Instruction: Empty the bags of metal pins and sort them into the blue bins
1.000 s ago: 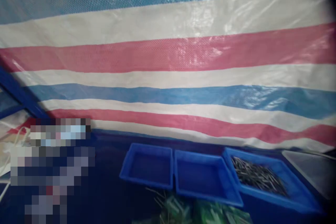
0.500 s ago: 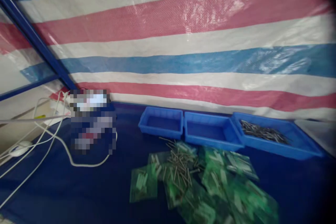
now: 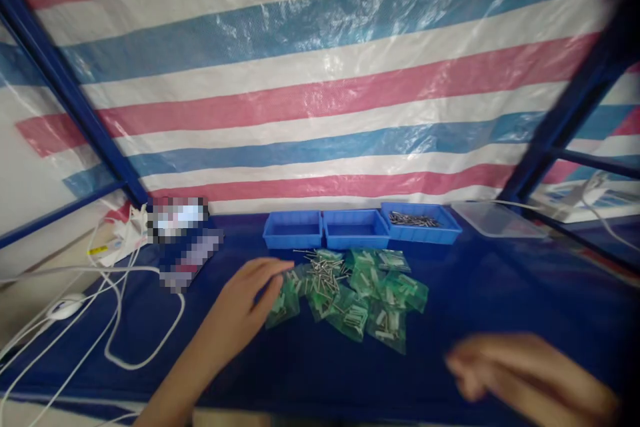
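Small clear green bags with white pieces and metal pins inside lie in a cluster on the blue tabletop. Loose thin metal pins, like screws or nails, are heaped over the bags. My left hand reaches to the leftmost green bag, thumb and fingers apart. Whether its fingertips touch that bag, I cannot tell. My right hand is over the tabletop to the right of the bags, apart from them. It is smeared by motion; its fingers look curled, and anything in them is hidden.
Behind the bags stand two blue bins, the left bin and the middle bin. A right bin holds metal pins. Beyond it lies a translucent lid or tray. White cables and blurred-out items are at left.
Both my hands have come into view. The camera has shifted, so the bins and bags appear smaller and more of the table shows.
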Demonstrator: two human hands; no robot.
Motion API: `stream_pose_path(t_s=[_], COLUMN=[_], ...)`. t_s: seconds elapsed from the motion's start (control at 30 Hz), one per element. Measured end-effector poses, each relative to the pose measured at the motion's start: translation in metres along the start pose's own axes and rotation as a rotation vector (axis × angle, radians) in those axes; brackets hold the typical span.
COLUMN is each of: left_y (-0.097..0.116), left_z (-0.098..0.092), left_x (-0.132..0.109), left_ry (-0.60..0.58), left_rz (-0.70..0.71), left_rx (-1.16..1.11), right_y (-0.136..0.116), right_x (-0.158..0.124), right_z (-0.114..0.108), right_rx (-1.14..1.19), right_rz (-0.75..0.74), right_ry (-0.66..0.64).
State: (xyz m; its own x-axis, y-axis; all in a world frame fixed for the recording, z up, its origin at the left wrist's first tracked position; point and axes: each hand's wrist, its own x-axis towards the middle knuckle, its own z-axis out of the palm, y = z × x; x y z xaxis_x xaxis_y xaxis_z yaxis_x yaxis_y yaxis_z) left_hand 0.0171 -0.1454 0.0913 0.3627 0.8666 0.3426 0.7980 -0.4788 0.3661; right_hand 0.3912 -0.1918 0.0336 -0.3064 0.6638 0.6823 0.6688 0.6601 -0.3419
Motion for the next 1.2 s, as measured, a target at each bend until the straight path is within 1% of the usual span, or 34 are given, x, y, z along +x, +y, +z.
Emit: stream_pose_path(t_s=[0.03, 0.07, 0.1, 0.17, 0.23, 0.3, 0.4, 0.53, 0.67, 0.7, 0.77, 0.83, 0.87, 0.97, 1.03, 1.1, 1.13, 1.17, 1.2], left_y=[-0.006, -0.013, -0.02, -0.033, -0.045, -0.054, -0.064, -0.069, -0.069, -0.069, -0.069, -0.07, -0.071, -0.069, -0.065, -0.057, -0.054, -0.05, -0.048], left_z=[0.005, 0.012, 0.02, 0.035, 0.046, 0.053, 0.061, 0.072, 0.076, 0.076, 0.076, 0.075, 0.076, 0.076, 0.071, 0.061, 0.054, 0.047, 0.04], left_x=[0.029, 0.055, 0.076, 0.106, 0.118, 0.121, 0.117, 0.113, 0.116, 0.117, 0.118, 0.118, 0.118, 0.119, 0.119, 0.114, 0.109, 0.102, 0.093], left_ry=[0.088, 0.126, 0.119, 0.079, 0.037, 0.025, 0.02, 0.031, 0.013, 0.007, 0.0, -0.003, -0.005, 0.001, 0.038, 0.083, 0.082, 0.053, -0.012], left_rz=[0.089, 0.158, 0.195, 0.208, 0.2, 0.19, 0.169, 0.142, 0.185, 0.198, 0.215, 0.223, 0.227, 0.237, 0.25, 0.274, 0.288, 0.301, 0.318], left_rx=[0.079, 0.158, 0.224, 0.318, 0.355, 0.358, 0.364, 0.377, 0.371, 0.369, 0.368, 0.366, 0.365, 0.365, 0.359, 0.327, 0.297, 0.256, 0.209], right_y=[0.017, 0.035, 0.054, 0.088, 0.112, 0.126, 0.134, 0.134, 0.132, 0.135, 0.146, 0.164, 0.173, 0.198, 0.207, 0.21, 0.21, 0.208, 0.206], right_x=[0.021, 0.042, 0.063, 0.096, 0.115, 0.122, 0.118, 0.109, 0.105, 0.104, 0.101, 0.097, 0.094, 0.089, 0.087, 0.088, 0.088, 0.088, 0.088], right_z=[0.005, 0.013, 0.021, 0.037, 0.05, 0.059, 0.064, 0.061, 0.051, 0.048, 0.042, 0.038, 0.037, 0.038, 0.038, 0.035, 0.032, 0.027, 0.022], right_rx=[-0.026, -0.094, -0.177, -0.304, -0.331, -0.335, -0.318, -0.283, -0.265, -0.277, -0.331, -0.408, -0.433, -0.434, -0.423, -0.428, -0.433, -0.441, -0.45], right_rz=[0.026, 0.061, 0.09, 0.099, 0.117, 0.122, 0.11, 0.107, 0.163, 0.206, 0.35, 0.555, 0.655, 0.868, 0.948, 0.997, 1.009, 1.017, 1.022], right_ry=[-0.022, -0.09, -0.116, -0.131, -0.141, -0.154, -0.176, -0.212, -0.215, -0.188, -0.087, 0.036, 0.071, 0.078, 0.084, 0.113, 0.128, 0.144, 0.16])
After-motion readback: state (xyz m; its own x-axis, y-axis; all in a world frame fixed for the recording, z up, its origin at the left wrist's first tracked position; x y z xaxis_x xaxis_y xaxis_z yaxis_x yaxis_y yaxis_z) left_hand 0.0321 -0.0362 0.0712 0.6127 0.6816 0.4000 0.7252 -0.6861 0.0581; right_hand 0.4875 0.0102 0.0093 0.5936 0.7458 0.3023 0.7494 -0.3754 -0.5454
